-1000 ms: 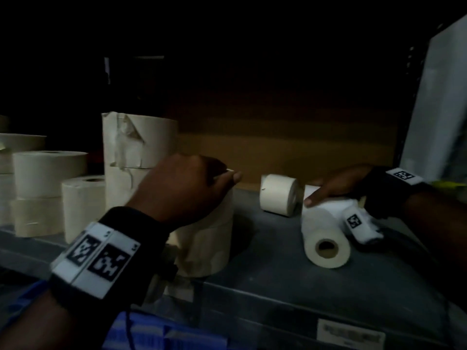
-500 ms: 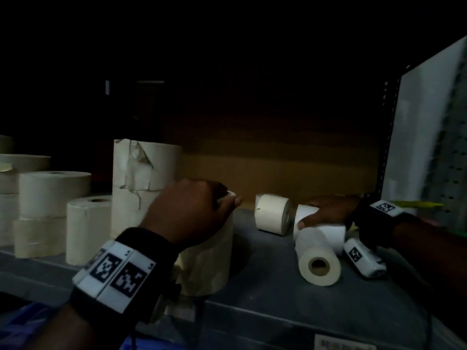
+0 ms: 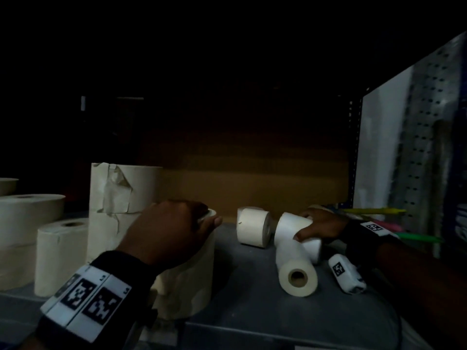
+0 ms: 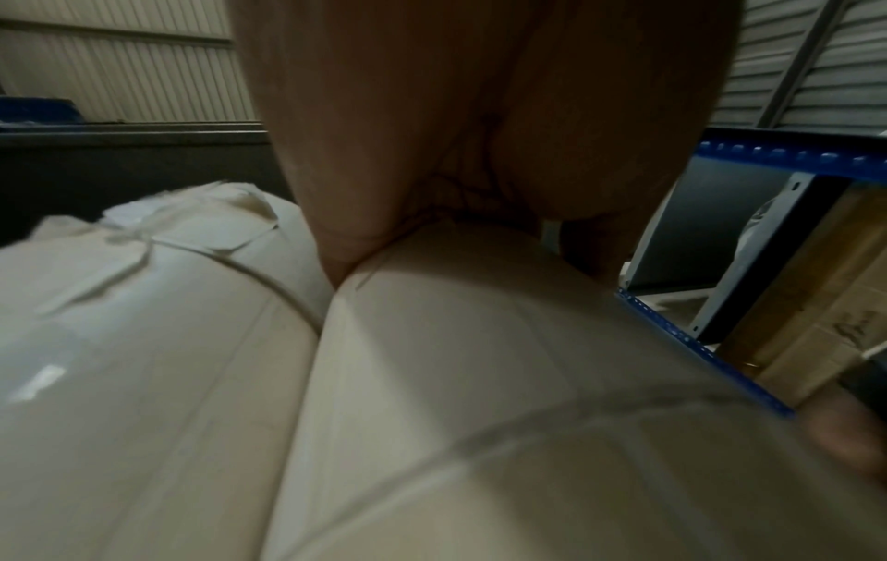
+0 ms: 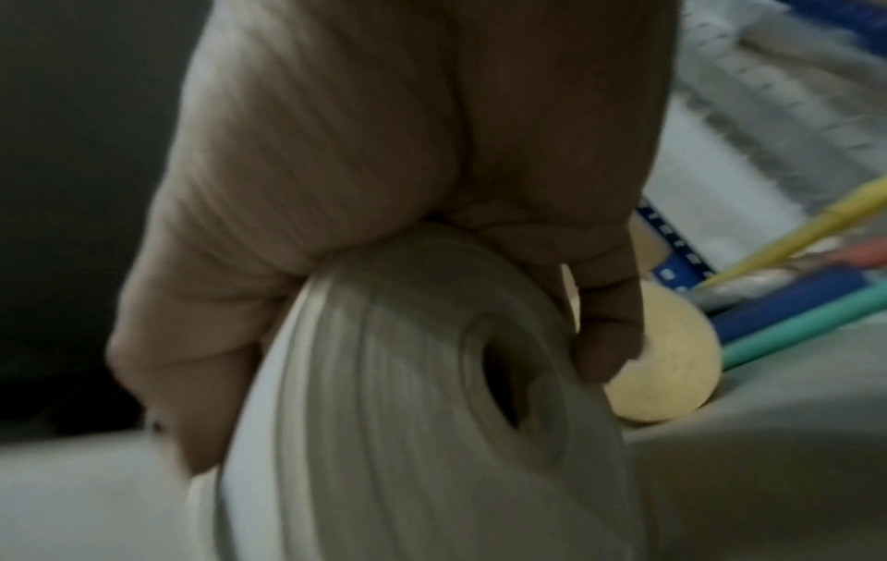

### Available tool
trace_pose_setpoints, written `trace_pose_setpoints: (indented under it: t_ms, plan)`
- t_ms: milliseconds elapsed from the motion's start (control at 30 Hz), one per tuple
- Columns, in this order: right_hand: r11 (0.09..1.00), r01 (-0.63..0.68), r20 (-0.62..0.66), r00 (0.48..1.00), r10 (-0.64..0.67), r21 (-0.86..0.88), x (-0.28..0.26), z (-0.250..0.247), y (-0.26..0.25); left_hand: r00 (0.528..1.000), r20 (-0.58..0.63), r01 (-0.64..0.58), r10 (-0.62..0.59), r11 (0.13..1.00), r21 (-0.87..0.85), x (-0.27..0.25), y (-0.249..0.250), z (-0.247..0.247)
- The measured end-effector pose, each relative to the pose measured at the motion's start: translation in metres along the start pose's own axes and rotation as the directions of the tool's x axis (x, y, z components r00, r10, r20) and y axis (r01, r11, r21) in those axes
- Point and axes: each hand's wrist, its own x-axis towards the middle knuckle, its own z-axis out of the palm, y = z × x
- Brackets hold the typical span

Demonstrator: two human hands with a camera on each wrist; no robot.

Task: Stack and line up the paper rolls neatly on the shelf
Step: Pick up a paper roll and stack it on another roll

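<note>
My left hand (image 3: 174, 228) lies over the top of an upright cream roll (image 3: 192, 276) at the shelf's front, fingers curled over its rim; the left wrist view shows the palm (image 4: 432, 133) pressed on this roll (image 4: 480, 379). My right hand (image 3: 319, 226) grips a short white roll (image 3: 290, 224) that lies tilted across a longer roll (image 3: 295, 269) lying on its side. In the right wrist view the fingers (image 5: 609, 334) wrap the white roll's end (image 5: 408, 398). Another small roll (image 3: 254, 229) lies on its side between my hands.
A tall stack of rolls with torn wrap (image 3: 123, 190) stands behind my left hand, with a small upright roll (image 3: 60, 256) and wide rolls (image 3: 27, 215) further left. Coloured sticks (image 3: 374, 211) and a yellowish roll (image 5: 672, 372) lie at the right. The grey shelf (image 3: 252, 311) ends at a perforated post (image 3: 424, 147).
My right hand has closed round the short white roll and tipped it up across the longer roll. My left hand stays on the upright roll. The view has shifted.
</note>
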Motion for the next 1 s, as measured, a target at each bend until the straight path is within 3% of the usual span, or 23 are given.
trace_pose_setpoints:
  t_ms: [267, 433, 533, 633, 700, 767, 867, 1000]
  plan:
    - [0.897, 0.021, -0.200, 0.977, 0.075, 0.442, -0.019, -0.026, 0.028, 1.000, 0.005, 0.014, -0.015, 0.999, 0.039, 0.001, 0.001, 0.001]
    - [0.886, 0.212, -0.393, 0.919, -0.036, 0.413, -0.052, -0.073, 0.004, 0.999, 0.017, 0.027, -0.028, 0.999, 0.045, 0.000, 0.003, -0.001]
    - [0.912, 0.332, -0.411, 0.886, -0.214, 0.240, -0.084, -0.092, -0.034, 1.000, 0.019, 0.013, -0.014, 0.999, 0.047, 0.000, 0.001, 0.001]
    - [0.908, 0.412, -0.287, 0.864, -0.414, -0.071, -0.116, -0.093, -0.081, 1.000, 0.030, -0.002, 0.001, 0.999, 0.045, 0.000, -0.001, 0.001]
    - [0.843, 0.481, -0.107, 0.850, -0.516, -0.241, -0.134, -0.086, -0.112, 0.999, 0.051, -0.008, 0.005, 0.998, 0.059, 0.000, -0.001, 0.000]
    - [0.733, 0.566, 0.106, 0.813, -0.573, -0.378, -0.148, -0.074, -0.140, 0.997, 0.081, -0.018, 0.012, 0.998, 0.066, 0.000, -0.001, -0.002]
    - [0.477, 0.643, 0.343, 0.745, -0.573, -0.599, -0.156, -0.053, -0.169, 0.993, 0.119, -0.031, 0.025, 0.998, 0.051, 0.000, -0.004, -0.003]
    - [0.257, 0.654, 0.485, 0.721, -0.494, -0.711, -0.157, -0.034, -0.191, 0.992, 0.117, -0.050, 0.044, 0.998, 0.050, 0.000, -0.004, -0.002]
